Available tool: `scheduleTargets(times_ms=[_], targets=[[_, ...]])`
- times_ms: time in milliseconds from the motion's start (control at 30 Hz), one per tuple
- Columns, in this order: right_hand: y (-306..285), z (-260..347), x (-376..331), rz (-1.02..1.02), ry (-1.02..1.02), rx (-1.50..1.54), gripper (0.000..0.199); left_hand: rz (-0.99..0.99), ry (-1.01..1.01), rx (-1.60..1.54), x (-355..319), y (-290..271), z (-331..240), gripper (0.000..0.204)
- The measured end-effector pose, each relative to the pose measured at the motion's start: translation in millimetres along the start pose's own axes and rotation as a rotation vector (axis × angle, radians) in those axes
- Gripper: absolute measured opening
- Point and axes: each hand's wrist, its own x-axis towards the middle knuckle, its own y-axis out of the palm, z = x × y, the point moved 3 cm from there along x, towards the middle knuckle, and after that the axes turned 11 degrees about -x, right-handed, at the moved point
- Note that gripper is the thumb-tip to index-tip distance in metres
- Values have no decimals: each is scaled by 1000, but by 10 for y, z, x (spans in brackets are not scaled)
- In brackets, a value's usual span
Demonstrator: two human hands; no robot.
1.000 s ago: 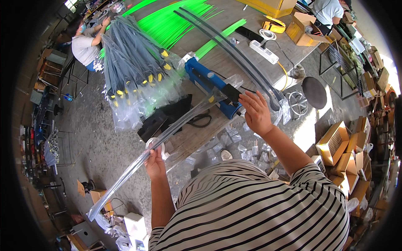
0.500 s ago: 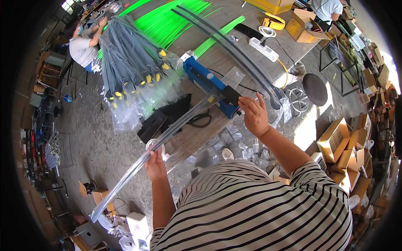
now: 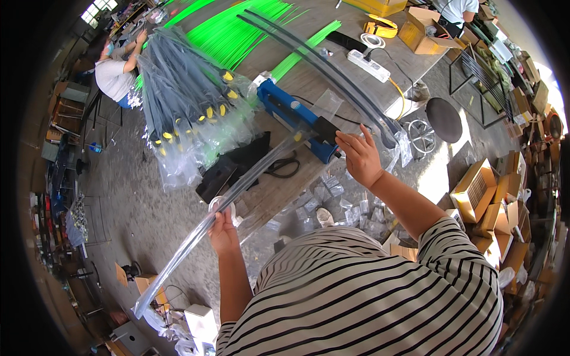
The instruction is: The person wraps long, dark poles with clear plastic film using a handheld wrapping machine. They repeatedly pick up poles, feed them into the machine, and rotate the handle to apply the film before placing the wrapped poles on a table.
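1. Head view, as it reaches my station: I have the left hand (image 3: 223, 234) pinched, thumb and fingers clamped on a long clear plastic sleeve (image 3: 246, 185).
2. I see the sleeve run slantwise, its free lower end off beyond the left hand and its upper end, with a yellow piece showing inside, at a blue bench device (image 3: 306, 115). I cannot tell whether the device grips it.
3. I find the right hand (image 3: 361, 159) with fingers extended and apart, fingertips touching the black block (image 3: 325, 129) at the device's near end. How hard they press, I cannot tell.
4. Just beyond the left hand I make out a white round thing (image 3: 231, 209), partly hidden by hand and sleeve. Near it, black material (image 3: 243, 160) and a looped black cable (image 3: 284, 169) lie on the table (image 3: 264, 199).
5. Left of the device I have a fan of bagged dark strips (image 3: 190, 89) with yellow pieces at their near ends; past them, many bright green rods (image 3: 237, 35).
6. Right of the device lie two long dark strips (image 3: 320, 56), then a white power strip (image 3: 368, 65) and an open carton (image 3: 424, 32).
7. Farther out, I see a round dark stool (image 3: 444, 120), cardboard boxes (image 3: 475, 193) at the right, and two co-workers, one at upper left (image 3: 116, 74), one at upper right (image 3: 456, 10).
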Motion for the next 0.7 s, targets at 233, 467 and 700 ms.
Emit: scheduleTargets(times_ms=[233,467,700], targets=[[-565,157,160,-139,176,11,40,-18,21,-24,-39,-164,-191,14],[-714,579,132,-91,59,65,38,-27,80,-17,-168,-444,-699,20],[-701,1349,175,196,-177,232,59,92,-13,-4,-469,-277,-1260,15]])
